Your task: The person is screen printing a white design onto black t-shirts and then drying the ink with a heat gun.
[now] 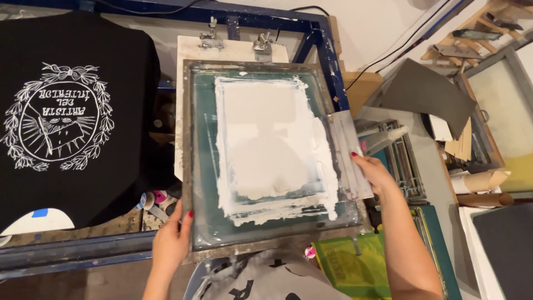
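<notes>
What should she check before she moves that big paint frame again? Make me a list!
1. Left hand grips the screen frame at its near left corner: ok.
2. Right hand holds the squeegee at the frame's right edge: ok.
3. White ink covers the middle of the mesh: ok.
4. Clamps bite the frame's far edge: cannot tell.
5. Printed black shirt on the left lies apart from the wet ink: ok.
6. Cloth lying flat under the screen: cannot tell, hidden.

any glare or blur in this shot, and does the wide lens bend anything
Head view: even indoor light, soft sheen on the wet white ink, no harsh glare; left hand and right hand sharp; blue frame rail bows slightly at the edge.
</notes>
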